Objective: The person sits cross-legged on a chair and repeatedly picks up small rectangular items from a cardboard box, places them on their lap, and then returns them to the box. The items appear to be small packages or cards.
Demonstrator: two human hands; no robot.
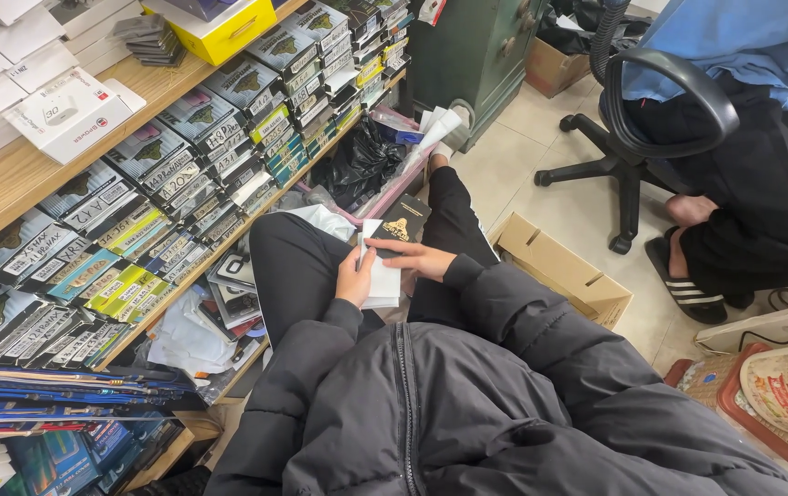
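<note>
The person sits with legs stretched out along the floor, a small stack of flat white packets (382,280) resting on the lap between the thighs. On top of the stack, at its far end, lies a flat black packet with a gold emblem (400,222).

The left hand (354,278) closes around the near left edge of the white packets, thumb on top and fingers curled underneath, so it is gripping the stack. The right hand (412,257) lies across the stack from the right, its fingers stretched flat over the near end of the black packet and the white one below; it seems to press or pinch there, though the view does not show whether the thumb closes underneath.

To the left stands a wooden shelf unit (8,179). Rows of flat dark packets with handwritten white labels (182,174) stand packed along its lower shelf edge, and white boxes (68,112) and a yellow box (219,32) sit on its top board. A black plastic bag (362,163) lies on the floor past the knees.

To the right, an open cardboard box (564,269) sits on the tiled floor just beside the right leg. Beyond it is a black office chair (637,119) with another person seated, one foot in a striped slide sandal (683,280).
</note>
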